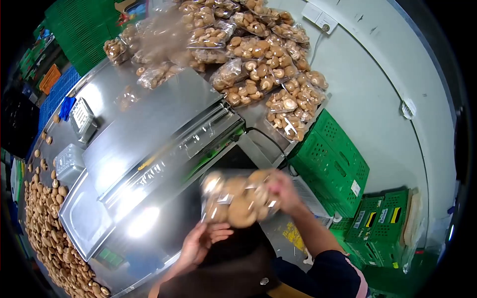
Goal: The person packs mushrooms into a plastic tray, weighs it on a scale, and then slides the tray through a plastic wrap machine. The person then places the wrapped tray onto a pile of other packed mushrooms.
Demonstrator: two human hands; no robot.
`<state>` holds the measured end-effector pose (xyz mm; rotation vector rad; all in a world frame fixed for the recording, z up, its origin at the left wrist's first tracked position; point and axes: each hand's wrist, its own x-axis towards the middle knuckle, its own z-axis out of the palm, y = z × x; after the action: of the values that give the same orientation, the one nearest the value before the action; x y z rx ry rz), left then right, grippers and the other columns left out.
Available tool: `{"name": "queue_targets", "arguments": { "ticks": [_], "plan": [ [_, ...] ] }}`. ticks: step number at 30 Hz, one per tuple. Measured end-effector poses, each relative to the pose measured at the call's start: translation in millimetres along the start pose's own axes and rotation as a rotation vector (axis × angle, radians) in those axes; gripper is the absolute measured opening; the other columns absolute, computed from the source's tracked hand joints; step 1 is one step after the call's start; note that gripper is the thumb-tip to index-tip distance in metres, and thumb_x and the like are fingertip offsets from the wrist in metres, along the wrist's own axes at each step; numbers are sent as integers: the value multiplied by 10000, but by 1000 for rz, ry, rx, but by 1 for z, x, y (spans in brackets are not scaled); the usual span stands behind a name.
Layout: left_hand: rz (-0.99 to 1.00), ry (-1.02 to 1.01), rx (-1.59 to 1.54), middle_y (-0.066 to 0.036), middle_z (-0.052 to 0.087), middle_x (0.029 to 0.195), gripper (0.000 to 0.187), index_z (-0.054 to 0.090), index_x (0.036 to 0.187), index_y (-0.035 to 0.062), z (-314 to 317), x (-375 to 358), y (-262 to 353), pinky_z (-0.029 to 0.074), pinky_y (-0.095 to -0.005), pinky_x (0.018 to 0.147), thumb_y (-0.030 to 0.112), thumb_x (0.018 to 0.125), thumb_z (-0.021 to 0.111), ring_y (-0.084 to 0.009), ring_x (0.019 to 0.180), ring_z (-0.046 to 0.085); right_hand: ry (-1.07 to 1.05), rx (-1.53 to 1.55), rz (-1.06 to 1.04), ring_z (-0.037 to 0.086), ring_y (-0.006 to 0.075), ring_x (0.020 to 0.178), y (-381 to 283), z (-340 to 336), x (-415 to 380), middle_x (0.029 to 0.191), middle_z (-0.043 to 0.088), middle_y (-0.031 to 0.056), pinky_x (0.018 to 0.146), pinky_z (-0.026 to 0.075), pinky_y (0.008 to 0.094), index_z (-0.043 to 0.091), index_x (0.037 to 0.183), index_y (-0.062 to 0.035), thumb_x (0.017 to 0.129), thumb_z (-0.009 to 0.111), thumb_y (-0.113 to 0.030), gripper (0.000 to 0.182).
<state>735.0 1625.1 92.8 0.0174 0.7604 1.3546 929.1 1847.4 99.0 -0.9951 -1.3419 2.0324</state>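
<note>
A clear plastic bag of brown mushrooms [238,201], blurred by motion, is held up in front of my body. My right hand [283,191] grips its right end. Under the bag's lower left corner is my left hand [201,241], its fingers stretched out and its thumb right at the plastic. Just beyond the bag stands a steel wrapping or sealing machine [149,129] with a flat top and a long bar. A shallow metal tray [74,218] lies along its left side.
Bagged mushrooms [263,54] are heaped at the back of the steel table. Loose mushrooms [49,228] cover the left side, near a clear plastic container [69,161] and a scale [83,120]. Green crates [333,159] stand at the right, below a wall socket [320,19].
</note>
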Motion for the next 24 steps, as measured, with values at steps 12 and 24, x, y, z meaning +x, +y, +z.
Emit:
{"name": "queue_targets", "arguments": {
  "ticks": [12,24],
  "plan": [
    [86,223,68,-199,660,944,292,537,1085,-35,-9,-5,13,524,-360,766,219,947,493,-295,823,659,916,-212,-458,609,186,941,-133,-252,133,1009,656,78,845,478,300,647,1037,12,890,579,-323,373],
    [107,296,149,-183,656,910,283,555,1041,-26,4,7,19,515,-348,741,235,941,511,-268,784,650,873,-537,-272,580,170,843,-81,-257,155,937,653,98,788,452,292,658,993,39,826,638,-389,460]
  ]
}}
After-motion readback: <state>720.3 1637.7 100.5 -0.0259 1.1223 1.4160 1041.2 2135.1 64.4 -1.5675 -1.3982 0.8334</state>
